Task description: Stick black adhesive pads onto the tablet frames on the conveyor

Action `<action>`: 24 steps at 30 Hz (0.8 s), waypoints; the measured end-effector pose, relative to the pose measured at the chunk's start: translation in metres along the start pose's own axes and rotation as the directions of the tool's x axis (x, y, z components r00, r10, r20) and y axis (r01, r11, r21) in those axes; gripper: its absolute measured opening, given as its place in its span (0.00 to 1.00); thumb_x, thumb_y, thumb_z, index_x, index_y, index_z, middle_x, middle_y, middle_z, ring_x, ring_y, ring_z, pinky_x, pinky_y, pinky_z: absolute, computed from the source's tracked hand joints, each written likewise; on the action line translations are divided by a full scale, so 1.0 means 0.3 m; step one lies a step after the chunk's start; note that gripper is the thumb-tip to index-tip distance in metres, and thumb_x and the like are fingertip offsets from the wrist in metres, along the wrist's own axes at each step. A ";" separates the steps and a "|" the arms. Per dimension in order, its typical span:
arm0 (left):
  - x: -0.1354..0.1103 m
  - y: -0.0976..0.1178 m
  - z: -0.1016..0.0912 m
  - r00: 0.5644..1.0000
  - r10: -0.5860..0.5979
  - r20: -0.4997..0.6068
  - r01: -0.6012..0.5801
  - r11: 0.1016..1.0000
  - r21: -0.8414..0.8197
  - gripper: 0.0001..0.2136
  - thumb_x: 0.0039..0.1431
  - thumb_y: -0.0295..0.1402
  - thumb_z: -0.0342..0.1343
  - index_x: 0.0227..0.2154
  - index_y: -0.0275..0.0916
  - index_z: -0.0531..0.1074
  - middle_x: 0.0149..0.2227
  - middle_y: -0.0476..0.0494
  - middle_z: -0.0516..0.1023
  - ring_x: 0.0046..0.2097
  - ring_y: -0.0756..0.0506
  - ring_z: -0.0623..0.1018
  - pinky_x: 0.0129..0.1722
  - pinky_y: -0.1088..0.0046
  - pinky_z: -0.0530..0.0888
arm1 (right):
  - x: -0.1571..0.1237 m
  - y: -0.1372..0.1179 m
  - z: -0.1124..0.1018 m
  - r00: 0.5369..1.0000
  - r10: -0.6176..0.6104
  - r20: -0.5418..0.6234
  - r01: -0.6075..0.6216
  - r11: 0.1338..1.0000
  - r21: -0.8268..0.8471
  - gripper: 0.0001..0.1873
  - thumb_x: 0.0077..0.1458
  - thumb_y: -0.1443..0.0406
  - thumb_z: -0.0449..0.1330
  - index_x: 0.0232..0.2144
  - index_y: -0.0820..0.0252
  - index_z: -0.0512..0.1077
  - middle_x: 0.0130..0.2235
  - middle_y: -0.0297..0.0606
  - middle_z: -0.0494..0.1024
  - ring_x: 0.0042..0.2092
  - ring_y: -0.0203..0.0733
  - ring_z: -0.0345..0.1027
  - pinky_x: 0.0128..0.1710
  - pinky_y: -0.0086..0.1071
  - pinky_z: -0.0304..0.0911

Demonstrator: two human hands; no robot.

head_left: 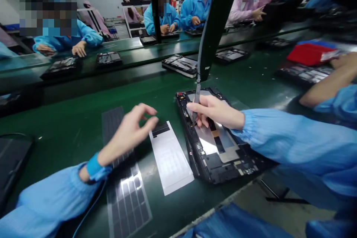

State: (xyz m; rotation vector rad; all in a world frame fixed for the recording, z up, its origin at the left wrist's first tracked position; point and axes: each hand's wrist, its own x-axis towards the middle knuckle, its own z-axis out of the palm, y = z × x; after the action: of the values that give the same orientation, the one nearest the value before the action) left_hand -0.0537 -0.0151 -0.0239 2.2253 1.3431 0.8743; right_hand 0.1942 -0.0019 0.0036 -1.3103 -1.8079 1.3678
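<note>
My right hand [216, 111] is closed around grey tweezers [197, 95], held upright with the tip down at the left edge of an opened tablet-like device [220, 169]. The device lies tilted on the bench, showing silver plates and small circuit parts. My left hand [135, 128] hovers over the bench left of it, thumb and forefinger curved and apart, with nothing visible between them. Just under its fingertips lies a white backing sheet [173, 163] with black strips at its top end. Below the left forearm is a clear sheet of dark rectangles [128, 200], partly covered by my arm.
A dark upright post [214, 26] rises behind the device. More opened devices [180, 65] lie along the green bench [80, 113]. A neighbour's arm [331, 78] reaches in at right, near a red item [311, 54]. Co-workers sit opposite. A blue wrist cord [90, 208] trails from my left wrist.
</note>
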 end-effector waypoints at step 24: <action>-0.055 0.052 0.205 0.796 0.575 0.189 -0.581 0.813 -0.027 0.11 0.52 0.16 0.46 0.33 0.37 0.56 0.52 0.37 0.65 0.51 0.42 0.62 0.49 0.56 0.64 | 0.075 0.082 -0.007 0.996 -0.086 0.007 0.086 0.996 0.041 0.14 0.59 0.58 0.50 0.28 0.62 0.58 0.15 0.28 0.68 0.10 0.27 0.56 0.07 0.18 0.49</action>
State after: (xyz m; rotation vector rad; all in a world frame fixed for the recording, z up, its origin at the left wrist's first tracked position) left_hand -0.0070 -0.0379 -0.0639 2.7184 0.5784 0.7970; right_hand 0.1963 0.0200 -0.0215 -1.1939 -1.8115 1.3586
